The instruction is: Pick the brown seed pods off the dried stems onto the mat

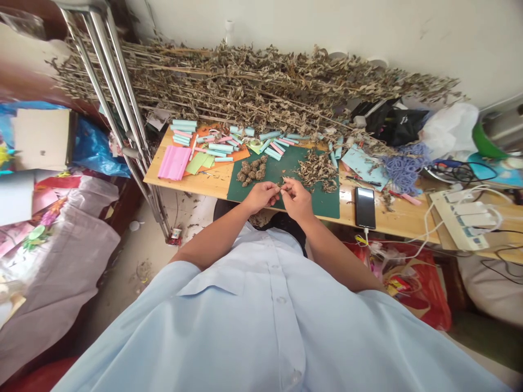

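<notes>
- Pale wall [294, 24] stood behind a wooden table [392, 222], and a long heap of dried stalks [245, 81] stretched along its far side.
- On the near part of the table lay a green mat [327, 206].
- Both hands were over the near edge of the mat, their fingertips close together.
- The left hand [262, 196] was pinching a small piece of dried plant [280, 184], mostly covered by the fingers, so its shape could not be told.
- The right hand [297, 200] pinched at the same piece from the other side, its fingers bent.
- Just beyond the left hand, a cluster of brown lumps [251, 171] sat on the mat.
- Beyond the right hand was a loose pile of dried leaves [316, 169].
- Rolls of blue and pink paper [220, 147] lay behind the mat, with a folded pink sheet [174, 162] farther left.
- To the right of the mat rested a black phone [365, 208], plugged into a white cable.
- Purple yarn [406, 163] and a power strip [461, 220] lay farther right.
</notes>
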`<state>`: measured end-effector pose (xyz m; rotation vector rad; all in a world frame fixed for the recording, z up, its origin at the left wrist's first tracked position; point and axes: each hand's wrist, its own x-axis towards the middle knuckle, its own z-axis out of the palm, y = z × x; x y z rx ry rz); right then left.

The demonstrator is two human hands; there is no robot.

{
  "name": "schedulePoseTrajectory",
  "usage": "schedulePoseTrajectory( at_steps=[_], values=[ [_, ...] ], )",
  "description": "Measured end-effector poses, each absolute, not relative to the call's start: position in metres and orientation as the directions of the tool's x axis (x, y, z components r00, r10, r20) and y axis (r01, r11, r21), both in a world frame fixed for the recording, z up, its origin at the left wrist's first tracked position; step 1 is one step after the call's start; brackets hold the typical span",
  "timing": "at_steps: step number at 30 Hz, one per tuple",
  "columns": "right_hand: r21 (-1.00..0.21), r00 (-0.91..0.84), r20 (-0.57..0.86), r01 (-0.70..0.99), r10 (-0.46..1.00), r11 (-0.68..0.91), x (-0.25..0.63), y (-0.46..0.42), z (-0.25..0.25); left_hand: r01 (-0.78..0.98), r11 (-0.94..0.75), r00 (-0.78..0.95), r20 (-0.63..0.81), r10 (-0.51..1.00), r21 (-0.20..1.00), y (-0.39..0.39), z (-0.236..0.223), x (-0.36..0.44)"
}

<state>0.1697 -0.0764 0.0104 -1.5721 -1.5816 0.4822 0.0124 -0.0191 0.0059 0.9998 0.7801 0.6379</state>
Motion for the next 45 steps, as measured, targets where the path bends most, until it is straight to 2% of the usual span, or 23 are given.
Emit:
schedulePoseTrajectory(
  at_steps=[9, 19, 24, 34, 40, 45],
  values=[
    [-0.823, 0.191, 0.237, 0.561, 0.953, 0.092, 0.169, -0.073, 0.005, -0.067, 0.407, 0.575, -0.297, 0.762, 0.911, -0.019, 0.008, 0.012],
    [-0.969, 0.289, 0.046, 0.246, 0.956, -0.028, 0.165, -0.065, 0.003, -0.039, 0.417, 0.606, -0.311, 0.732, 0.908, -0.018, 0.009, 0.01],
    [-0.981, 0.31, 0.035, 0.192, 0.95, -0.026, 0.163, -0.067, 0.003, -0.034, 0.435, 0.605, -0.329, 0.725, 0.9, -0.018, 0.012, 0.008],
    [-0.979, 0.356, 0.001, 0.191, 0.934, -0.071, 0.17, -0.072, 0.007, -0.076, 0.461, 0.575, -0.339, 0.745, 0.884, -0.018, 0.01, 0.011],
    [-0.948, 0.101, 0.055, 0.317, 0.993, 0.02, 0.169, -0.103, 0.006, -0.132, 0.489, 0.558, -0.343, 0.756, 0.862, -0.018, 0.012, 0.011],
    [-0.822, -0.088, 0.114, 0.551, 0.99, 0.144, 0.174, -0.117, -0.001, -0.177, 0.491, 0.576, -0.314, 0.755, 0.853, -0.016, 0.007, 0.011]
  ],
)
